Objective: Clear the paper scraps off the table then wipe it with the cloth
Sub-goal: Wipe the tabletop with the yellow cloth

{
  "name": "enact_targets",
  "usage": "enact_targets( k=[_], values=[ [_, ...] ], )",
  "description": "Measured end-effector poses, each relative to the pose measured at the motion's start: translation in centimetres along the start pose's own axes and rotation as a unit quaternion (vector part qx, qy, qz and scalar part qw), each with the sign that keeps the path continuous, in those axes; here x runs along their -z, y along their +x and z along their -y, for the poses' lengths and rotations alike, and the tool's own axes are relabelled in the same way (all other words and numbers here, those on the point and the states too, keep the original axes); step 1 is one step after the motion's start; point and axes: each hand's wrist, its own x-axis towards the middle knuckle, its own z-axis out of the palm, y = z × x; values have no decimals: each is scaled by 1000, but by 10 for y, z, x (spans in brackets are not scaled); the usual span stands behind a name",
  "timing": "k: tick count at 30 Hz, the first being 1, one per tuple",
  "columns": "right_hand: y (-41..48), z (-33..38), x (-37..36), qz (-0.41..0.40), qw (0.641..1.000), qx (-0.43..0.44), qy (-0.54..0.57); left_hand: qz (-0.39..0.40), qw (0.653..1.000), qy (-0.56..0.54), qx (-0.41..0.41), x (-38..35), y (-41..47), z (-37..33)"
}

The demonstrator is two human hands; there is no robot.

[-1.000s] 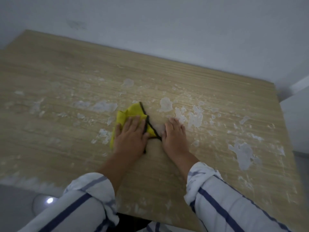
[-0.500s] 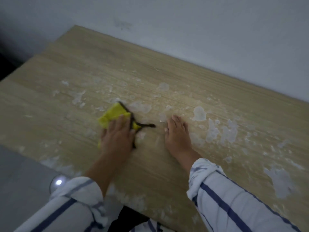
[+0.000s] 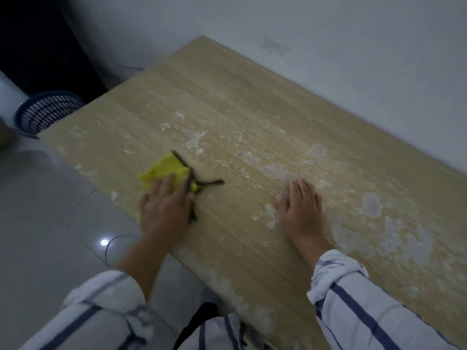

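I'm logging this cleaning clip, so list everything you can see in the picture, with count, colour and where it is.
table: one, light wood grain, against the wall, spotted with whitish patches
cloth: one, yellow with dark edging, near the table's left end, under the left hand
basket: one, dark blue slatted, on the floor past the table's left end
wall: one, white, behind the table
floor: pale grey tiles, left of the table
left hand: flat, pressing on the cloth
right hand: flat on the table, apart from the cloth
sleeves: two, white with blue stripes, rolled up
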Motion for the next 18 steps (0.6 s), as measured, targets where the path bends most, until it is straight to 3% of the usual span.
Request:
enact_targets(
  k=[2,4,5,8,10,14,18],
  values=[
    [1,3,1,-4,1000,-5,-6,5,992,-19,123,17,28,24],
    [1,5,1,-3,1000,-11,-11,-3,987,-34,155,23,38,15],
    [1,5,2,-5,1000,-10,-13,4,992,-46,120,25,35,1],
    [1,6,5,-8,1000,-12,-15,42,993,-51,-94,10,-3,-46],
    [4,9,3,-8,1000,-20,-17,65,985,-25,-155,1,-22,-48],
    [20,35,-3,-1,1000,-18,-9,24,999,-13,-23,4,4,7],
    [36,70,-12,14,1000,21,0,9,992,-29,122,21,50,37]
  ],
)
